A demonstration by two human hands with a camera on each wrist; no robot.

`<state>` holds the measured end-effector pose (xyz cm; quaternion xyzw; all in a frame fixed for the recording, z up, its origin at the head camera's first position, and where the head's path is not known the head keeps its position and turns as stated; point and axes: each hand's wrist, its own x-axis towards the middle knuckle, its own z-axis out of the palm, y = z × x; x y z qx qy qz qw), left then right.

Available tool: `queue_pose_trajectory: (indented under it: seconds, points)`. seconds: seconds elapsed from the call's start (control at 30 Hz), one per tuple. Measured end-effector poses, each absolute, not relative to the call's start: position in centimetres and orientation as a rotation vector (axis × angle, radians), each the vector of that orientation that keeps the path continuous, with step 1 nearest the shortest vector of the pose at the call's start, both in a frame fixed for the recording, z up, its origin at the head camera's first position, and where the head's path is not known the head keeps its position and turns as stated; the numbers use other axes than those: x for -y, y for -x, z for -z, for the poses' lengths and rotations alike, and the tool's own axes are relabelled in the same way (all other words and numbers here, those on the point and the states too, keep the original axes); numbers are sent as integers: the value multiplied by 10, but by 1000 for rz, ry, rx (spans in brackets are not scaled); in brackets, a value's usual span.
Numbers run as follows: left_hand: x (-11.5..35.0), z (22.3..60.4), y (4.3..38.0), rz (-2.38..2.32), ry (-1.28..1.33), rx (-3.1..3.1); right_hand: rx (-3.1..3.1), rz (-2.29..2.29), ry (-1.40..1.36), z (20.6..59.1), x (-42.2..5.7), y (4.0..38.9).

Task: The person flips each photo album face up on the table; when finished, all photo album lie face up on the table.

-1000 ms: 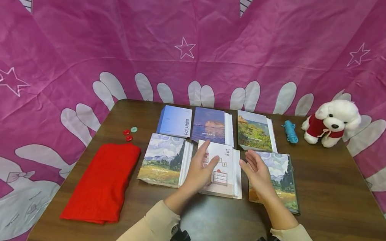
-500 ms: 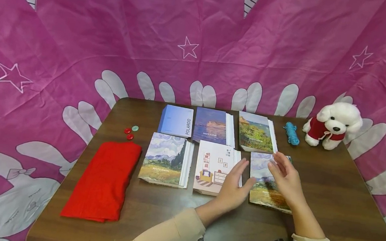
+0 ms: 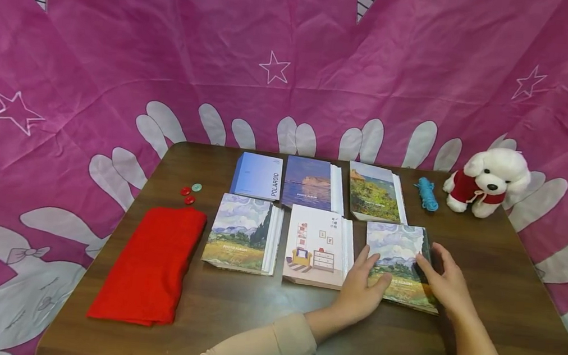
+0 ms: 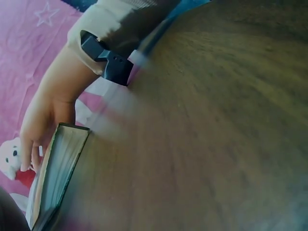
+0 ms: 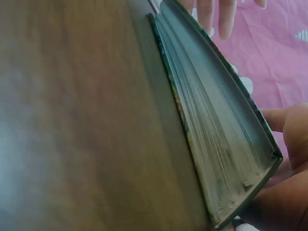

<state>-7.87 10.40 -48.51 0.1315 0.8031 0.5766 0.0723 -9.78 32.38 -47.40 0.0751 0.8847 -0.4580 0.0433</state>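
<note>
A photo album [image 3: 398,266] with a painted landscape of fields and a dark tree lies on the table at front right in the head view. My left hand [image 3: 363,286] is at its left edge, the thumb and fingers spread. My right hand [image 3: 449,282] is at its right edge, with the thumb over the cover. In the right wrist view, the album's page edges [image 5: 211,110] show low over the wood, with my right hand [image 5: 293,144] beside the spine. The left wrist view has the album [image 4: 60,163] below my right hand [image 4: 41,120]. Contact under the hands is hidden.
Left of it lie a white illustrated album [image 3: 314,236] and a matching landscape album [image 3: 238,235]. Behind are a blue album [image 3: 259,175], a sea-cliff album [image 3: 308,185] and a garden album [image 3: 374,194]. A red cloth [image 3: 149,267], blue cord [image 3: 427,194] and toy dog [image 3: 488,184] flank them.
Both hands have moved right, from over the white illustrated album to the two sides of the front-right landscape album. The albums stay in their places.
</note>
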Motion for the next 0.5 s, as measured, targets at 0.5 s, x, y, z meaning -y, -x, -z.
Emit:
queue_pose_trajectory:
  seconds: [0.5]
  points:
    - [-116, 487, 80, -1716, -325, -2387, -2298, 1937, -437, 477, -331, 92]
